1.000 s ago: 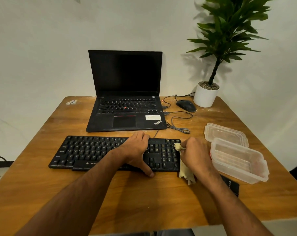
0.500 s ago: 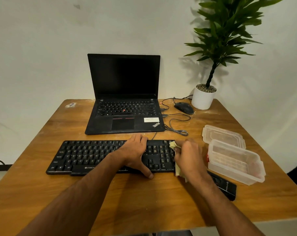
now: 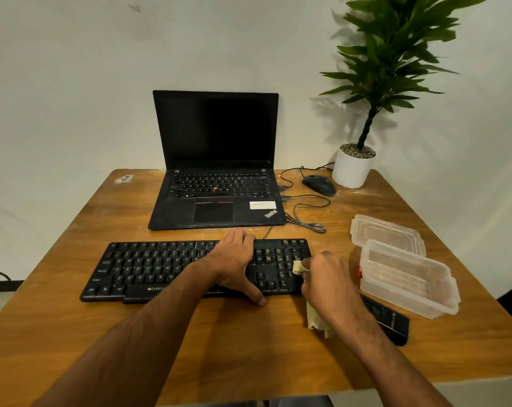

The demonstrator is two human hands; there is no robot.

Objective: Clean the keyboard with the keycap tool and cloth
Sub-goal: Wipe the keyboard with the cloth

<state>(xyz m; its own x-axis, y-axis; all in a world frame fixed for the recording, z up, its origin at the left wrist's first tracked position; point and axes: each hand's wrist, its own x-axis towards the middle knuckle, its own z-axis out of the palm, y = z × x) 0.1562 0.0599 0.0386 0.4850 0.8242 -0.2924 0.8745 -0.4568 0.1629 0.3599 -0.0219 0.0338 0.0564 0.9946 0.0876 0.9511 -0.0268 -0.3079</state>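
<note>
Wooden table [image 3: 72, 342] against a pale wall, keyboard [image 3: 160, 268] lying crosswise at mid-frame.

Nearest, the right hand [image 3: 326, 277] pinches a cloth [image 3: 298, 267] on the keyboard's right-end keys; the left hand [image 3: 234, 259] lies flat over the keys just left of it, thumb over the near edge. Farther right sit clear tubs [image 3: 407, 277]; a laptop [image 3: 216, 171] and plant [image 3: 366, 118] stand at upper frame.

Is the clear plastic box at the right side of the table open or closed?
Open. The clear plastic box has no cover on it, and its lid lies separately on the table just behind it.
</note>
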